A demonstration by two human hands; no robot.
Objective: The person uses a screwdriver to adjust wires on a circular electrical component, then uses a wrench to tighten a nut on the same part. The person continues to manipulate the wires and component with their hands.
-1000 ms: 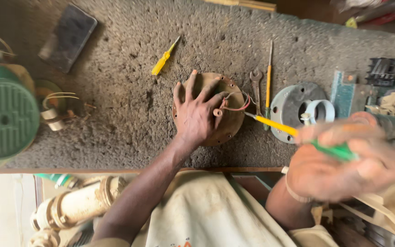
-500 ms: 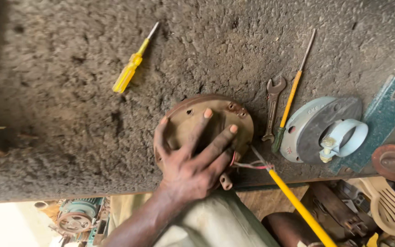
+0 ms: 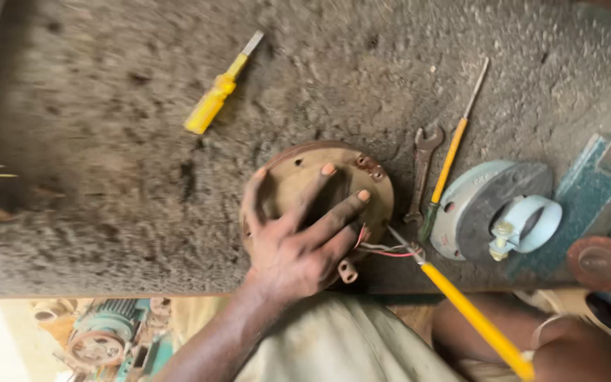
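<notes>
Rust-brown metal, round: the motor end cover (image 3: 334,191) lies flat near the front edge of the rough grey workbench (image 3: 107,141). We see the left hand (image 3: 295,237) pressed on top of it, fingers spread open across its face, pinning it rather than closing around it. Red and white wires (image 3: 383,249) trail from the cover's lower right rim. A yellow-handled screwdriver (image 3: 461,311) points its tip at those wires; its handle runs down to the lower right, where the right hand (image 3: 567,361) is mostly out of frame, so we cannot tell its grip. Just right of the cover lie a small spanner (image 3: 422,170) and a thin yellow screwdriver (image 3: 454,152), then a pale blue flange (image 3: 475,205). A short yellow screwdriver (image 3: 217,92) rests well apart, upper left.
</notes>
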